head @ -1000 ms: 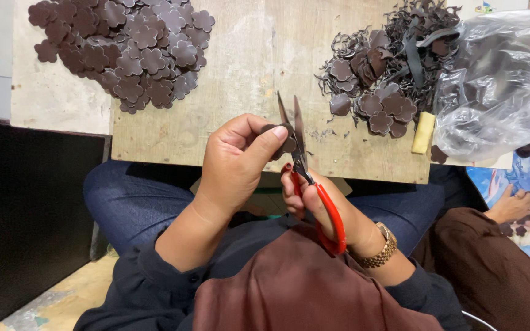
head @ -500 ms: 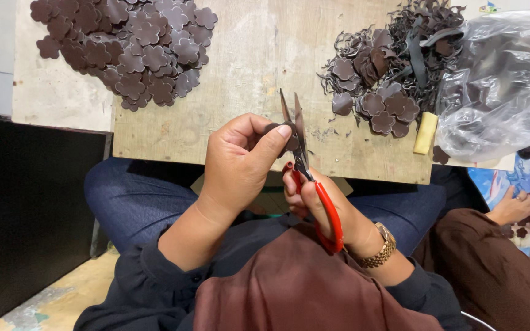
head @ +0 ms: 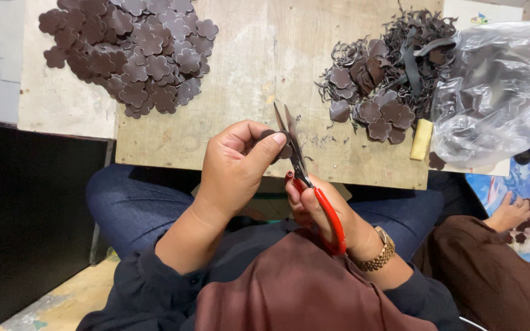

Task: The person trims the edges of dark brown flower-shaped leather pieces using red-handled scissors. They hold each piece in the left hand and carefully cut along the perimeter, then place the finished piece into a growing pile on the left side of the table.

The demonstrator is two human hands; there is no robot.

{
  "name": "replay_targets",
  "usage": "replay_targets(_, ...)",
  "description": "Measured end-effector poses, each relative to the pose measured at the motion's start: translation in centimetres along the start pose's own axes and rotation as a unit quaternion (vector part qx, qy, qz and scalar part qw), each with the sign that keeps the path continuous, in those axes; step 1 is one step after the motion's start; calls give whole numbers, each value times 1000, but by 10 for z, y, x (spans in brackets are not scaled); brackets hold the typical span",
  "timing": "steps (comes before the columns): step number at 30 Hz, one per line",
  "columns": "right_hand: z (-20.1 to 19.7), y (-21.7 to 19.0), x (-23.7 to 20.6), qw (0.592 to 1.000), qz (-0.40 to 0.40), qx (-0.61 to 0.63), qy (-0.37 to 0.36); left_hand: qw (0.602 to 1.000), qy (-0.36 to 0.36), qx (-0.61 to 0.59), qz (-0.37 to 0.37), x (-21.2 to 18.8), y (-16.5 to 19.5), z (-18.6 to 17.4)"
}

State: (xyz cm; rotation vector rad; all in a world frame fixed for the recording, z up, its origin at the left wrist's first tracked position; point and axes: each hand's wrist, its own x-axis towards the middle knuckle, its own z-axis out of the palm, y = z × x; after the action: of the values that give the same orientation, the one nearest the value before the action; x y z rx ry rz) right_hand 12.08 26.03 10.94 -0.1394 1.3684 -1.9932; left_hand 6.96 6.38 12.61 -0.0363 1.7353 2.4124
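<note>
Left hand (head: 237, 168): I saw its fingers pinching a brown flower piece (head: 281, 149), at 6 o'clock on the surface (head: 265, 73).
Right hand (head: 320, 211): fingers gripped red-handled scissors (head: 305, 178), blades parted around the piece.

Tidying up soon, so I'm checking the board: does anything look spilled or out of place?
One brown flower piece lies apart from the right-hand heap, at the board's near edge under the plastic bag. Thin trimmings are scattered around that heap. The left pile looks tidy.
</note>
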Motion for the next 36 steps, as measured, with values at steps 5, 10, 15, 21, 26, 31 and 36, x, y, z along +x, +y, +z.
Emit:
replay_targets(5, -4, 3, -3, 1000, -3, -14, -5, 1000, -10, 4, -13, 0, 5, -4)
replay_targets(10, -5, 3, -5, 1000, 8, -3, 1, 998, -10, -25, -58, 3, 5, -2)
replay_targets(15, -6, 3, -5, 1000, 11, 13, 13, 994, -24, -87, -67, 8, 2, -2)
replay_targets(21, -7, 7, -5, 1000, 16, 19, 19, 992, -21, -107, -68, 10, -3, -4)
replay_targets(26, -12, 9, -4, 1000, 16, 17, 18, 990, -21, -118, -72, 13, -5, -2)
replay_targets(31, -13, 9, -6, 1000, 0, 8, 15, 993, -16, -107, -56, 13, -5, 3)
replay_targets(36, -12, 5, -8, 1000, -13, 26, 7, 994, -28, -84, -57, 13, -2, 9)
